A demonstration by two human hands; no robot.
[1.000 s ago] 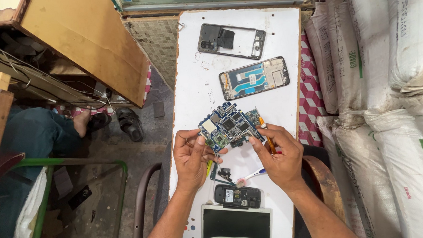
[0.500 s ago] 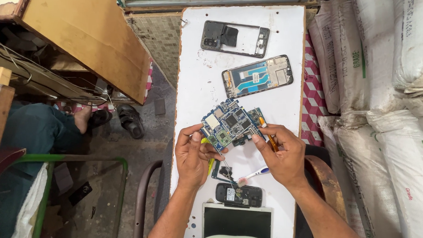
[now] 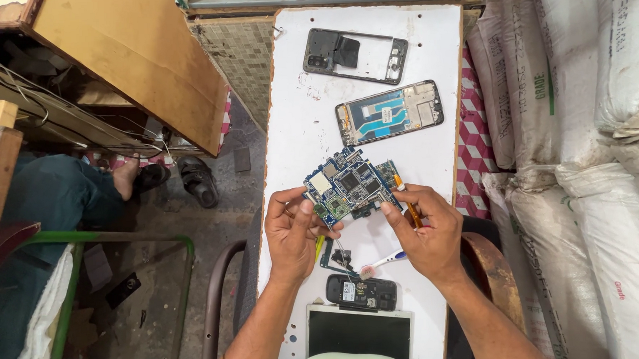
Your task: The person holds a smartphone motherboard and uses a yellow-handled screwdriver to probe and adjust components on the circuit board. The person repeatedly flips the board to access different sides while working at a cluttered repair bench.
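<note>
Circuit board (image 3: 349, 186) held tilted above the counter (image 3: 296, 131); left hand (image 3: 291, 230) pinches its lower-left edge, right hand (image 3: 424, 229), gripping an orange tool (image 3: 408, 205), its right.

Bright, even daylight; sharp focus, soft shadows.

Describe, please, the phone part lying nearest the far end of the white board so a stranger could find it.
On the white board, look past both hands to the far end. There lies a dark phone frame; unlike the neighbouring phone body with blue and orange inside, it is an empty black shell.
</note>
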